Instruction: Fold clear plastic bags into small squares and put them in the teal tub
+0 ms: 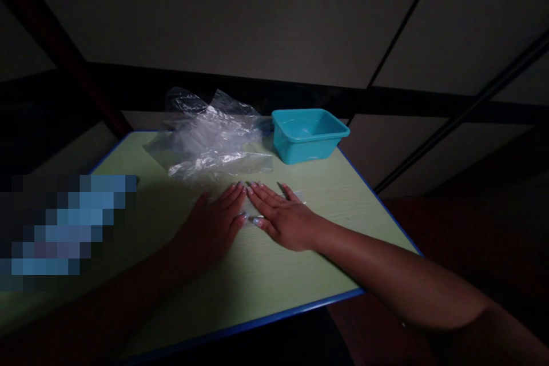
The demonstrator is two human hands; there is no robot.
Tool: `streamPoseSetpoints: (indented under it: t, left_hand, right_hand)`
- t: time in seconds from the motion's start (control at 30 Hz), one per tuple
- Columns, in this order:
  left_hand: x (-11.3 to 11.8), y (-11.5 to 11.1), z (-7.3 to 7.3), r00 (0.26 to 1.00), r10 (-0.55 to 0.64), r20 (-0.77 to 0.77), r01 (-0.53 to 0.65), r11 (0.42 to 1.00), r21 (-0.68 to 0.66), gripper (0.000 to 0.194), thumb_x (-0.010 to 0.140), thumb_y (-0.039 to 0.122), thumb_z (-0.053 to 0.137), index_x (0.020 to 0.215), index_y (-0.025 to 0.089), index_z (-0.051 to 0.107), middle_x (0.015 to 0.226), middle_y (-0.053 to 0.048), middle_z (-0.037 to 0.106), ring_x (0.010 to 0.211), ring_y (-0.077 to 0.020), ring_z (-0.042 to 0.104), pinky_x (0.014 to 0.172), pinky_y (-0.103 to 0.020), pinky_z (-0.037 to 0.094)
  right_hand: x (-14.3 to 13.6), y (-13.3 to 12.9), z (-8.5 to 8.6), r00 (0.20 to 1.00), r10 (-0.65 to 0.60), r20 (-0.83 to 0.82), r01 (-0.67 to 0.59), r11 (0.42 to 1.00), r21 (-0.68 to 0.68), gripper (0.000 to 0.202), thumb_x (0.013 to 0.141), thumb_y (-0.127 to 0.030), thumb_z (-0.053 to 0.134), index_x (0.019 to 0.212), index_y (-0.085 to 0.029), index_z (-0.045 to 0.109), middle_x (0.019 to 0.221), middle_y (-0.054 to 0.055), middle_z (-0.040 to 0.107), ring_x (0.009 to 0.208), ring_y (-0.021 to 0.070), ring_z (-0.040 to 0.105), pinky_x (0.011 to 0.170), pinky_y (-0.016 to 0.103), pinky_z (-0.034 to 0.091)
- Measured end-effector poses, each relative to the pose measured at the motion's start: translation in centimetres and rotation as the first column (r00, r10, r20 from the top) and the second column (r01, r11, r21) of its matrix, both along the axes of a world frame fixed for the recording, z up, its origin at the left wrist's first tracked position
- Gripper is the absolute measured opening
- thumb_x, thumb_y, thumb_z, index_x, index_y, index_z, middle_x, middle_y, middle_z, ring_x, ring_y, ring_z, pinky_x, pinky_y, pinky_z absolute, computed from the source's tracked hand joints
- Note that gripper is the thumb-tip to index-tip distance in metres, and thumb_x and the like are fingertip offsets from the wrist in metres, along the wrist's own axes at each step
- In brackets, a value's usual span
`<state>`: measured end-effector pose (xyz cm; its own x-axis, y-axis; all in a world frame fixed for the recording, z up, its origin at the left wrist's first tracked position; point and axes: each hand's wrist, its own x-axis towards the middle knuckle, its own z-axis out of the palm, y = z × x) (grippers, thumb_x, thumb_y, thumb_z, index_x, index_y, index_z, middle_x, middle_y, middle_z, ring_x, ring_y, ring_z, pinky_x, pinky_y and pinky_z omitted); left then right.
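Both hands lie flat, side by side, on a piece of clear plastic (297, 197) near the middle of the table (274, 274). My left hand (218, 220) has its fingers stretched forward, its fingertips close to those of the other hand. My right hand (283, 214) comes in from the right, palm down with its fingers spread. Most of the plastic under them is hidden; only bits of its edge show. Just beyond the fingertips sits a crumpled heap of clear plastic (210, 140).
A turquoise plastic basin (306, 151) stands at the table's far right corner. A pixelated, blurred patch (72, 226) covers something on the left side. The table has a blue edge (266, 320); behind it rises a panelled surface (240, 17) in dim light.
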<state>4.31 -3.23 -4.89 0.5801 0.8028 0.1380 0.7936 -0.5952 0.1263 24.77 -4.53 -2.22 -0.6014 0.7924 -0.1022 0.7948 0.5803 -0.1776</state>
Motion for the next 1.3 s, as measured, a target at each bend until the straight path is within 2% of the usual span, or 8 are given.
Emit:
streamPoseSetpoints:
  t: [0.13,0.3,0.5,0.57,0.67,0.77,0.93,1.3]
  left_hand:
    - [-0.2,0.0,-0.3,1.000,0.011,0.017,-0.012,0.999,0.036,0.052,0.097,0.032,0.031,0.146,0.017,0.040,0.153,-0.013,0.039,0.142,-0.0266,0.036,0.113,-0.057,0.023]
    - [0.0,-0.5,0.2,0.999,0.041,-0.007,-0.041,0.999,0.014,0.053,0.096,0.033,0.033,0.147,0.017,0.040,0.154,-0.014,0.035,0.142,-0.0314,0.034,0.109,-0.065,0.026]
    - [-0.1,-0.8,0.9,0.997,0.072,0.014,-0.073,0.996,0.056,0.055,0.097,0.037,0.037,0.146,0.011,0.038,0.155,-0.018,0.033,0.142,-0.0344,0.034,0.108,-0.069,0.023]
    - [-0.2,-1.0,1.3,0.999,0.011,0.051,-0.018,0.992,0.129,0.056,0.097,0.038,0.037,0.147,0.010,0.037,0.155,-0.019,0.032,0.143,-0.0335,0.031,0.112,-0.066,0.018]
    - [-0.3,-1.7,1.6,0.982,-0.183,0.050,0.169,0.964,0.206,0.065,0.097,0.047,0.038,0.149,0.009,0.032,0.157,-0.019,0.028,0.146,-0.0321,0.024,0.116,-0.059,0.012]
    - [-0.2,-2.6,1.4,0.959,-0.282,-0.012,0.281,0.951,0.131,0.077,0.094,0.059,0.039,0.150,0.007,0.031,0.158,-0.021,0.022,0.146,-0.0349,0.022,0.115,-0.061,0.013]
    - [-0.2,-2.9,0.9,0.953,-0.291,-0.079,0.285,0.956,-0.073,0.080,0.095,0.062,0.035,0.148,0.003,0.032,0.155,-0.024,0.024,0.145,-0.0357,0.025,0.114,-0.062,0.017]
    - [-0.6,-2.9,0.9,0.957,-0.286,-0.052,0.281,0.955,-0.095,0.070,0.093,0.060,0.044,0.153,0.030,0.024,0.158,-0.020,0.020,0.147,-0.0366,0.017,0.108,-0.070,0.017]
  right_hand:
    - [0.5,0.0,0.4,0.999,-0.041,0.029,0.042,0.999,-0.018,0.064,0.102,-0.045,0.027,0.156,-0.016,0.007,0.161,0.009,0.002,0.149,0.0224,0.004,0.118,0.057,0.008]
    - [2.2,0.1,0.7,0.992,-0.102,0.069,0.106,0.992,-0.062,0.063,0.101,-0.045,0.027,0.156,-0.022,0.006,0.161,0.010,0.000,0.149,0.0284,0.002,0.115,0.063,0.010]
    - [3.6,0.6,0.9,0.982,-0.158,0.099,0.163,0.985,-0.050,0.066,0.101,-0.045,0.027,0.156,-0.018,0.005,0.160,0.014,0.000,0.148,0.0295,0.002,0.112,0.065,0.010]
    - [3.4,0.8,1.1,0.980,-0.182,0.084,0.183,0.983,-0.010,0.067,0.100,-0.045,0.028,0.156,-0.016,0.005,0.160,0.015,-0.001,0.148,0.0284,0.001,0.113,0.065,0.008]
    - [2.6,0.6,1.1,0.985,-0.167,0.042,0.165,0.985,0.052,0.068,0.101,-0.044,0.030,0.156,-0.013,0.003,0.160,0.013,-0.003,0.149,0.0246,0.000,0.115,0.060,0.005]
    - [1.7,0.2,0.7,0.995,-0.094,0.032,0.092,0.995,0.044,0.068,0.101,-0.044,0.030,0.155,-0.011,0.005,0.160,0.012,0.001,0.149,0.0224,0.001,0.116,0.058,0.006]
    - [1.1,0.0,0.1,0.995,-0.074,0.067,0.076,0.997,-0.014,0.069,0.101,-0.046,0.029,0.155,-0.009,0.008,0.160,0.013,0.003,0.149,0.0219,0.003,0.118,0.056,0.009]
    - [2.9,0.1,0.8,0.960,-0.178,0.217,0.192,0.980,-0.046,0.066,0.100,-0.036,0.026,0.155,-0.009,0.004,0.159,0.010,-0.001,0.148,0.0230,0.000,0.116,0.058,0.008]
